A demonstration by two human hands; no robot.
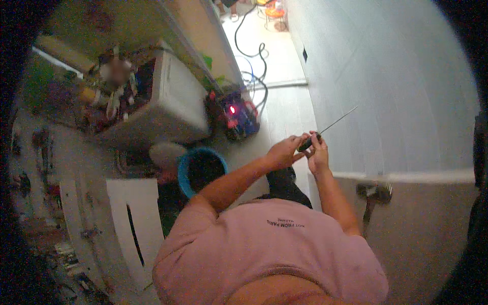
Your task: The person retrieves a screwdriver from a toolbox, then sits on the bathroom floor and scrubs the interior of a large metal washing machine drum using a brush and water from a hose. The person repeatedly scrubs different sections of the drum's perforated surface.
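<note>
Before my chest, both hands meet on a long tool that looks like a screwdriver, with a dark handle (pixel 307 144) and a thin metal shaft (pixel 338 119). The shaft points up and to the right, its tip in front of the pale wall panel. My right hand (pixel 318 153) grips the handle near the shaft, with fingers wrapped around it. My left hand (pixel 285 151) touches the handle's butt end with its fingertips; how firmly it holds is unclear.
A blue-rimmed bucket (pixel 183 171) stands left of my legs. Beyond it sits a dark machine (pixel 241 118) with a red light; black cable (pixel 263 65) trails into a bright doorway. A white cabinet (pixel 183 99) carries clutter. A person's feet (pixel 233 16) show near an orange stool (pixel 275 13).
</note>
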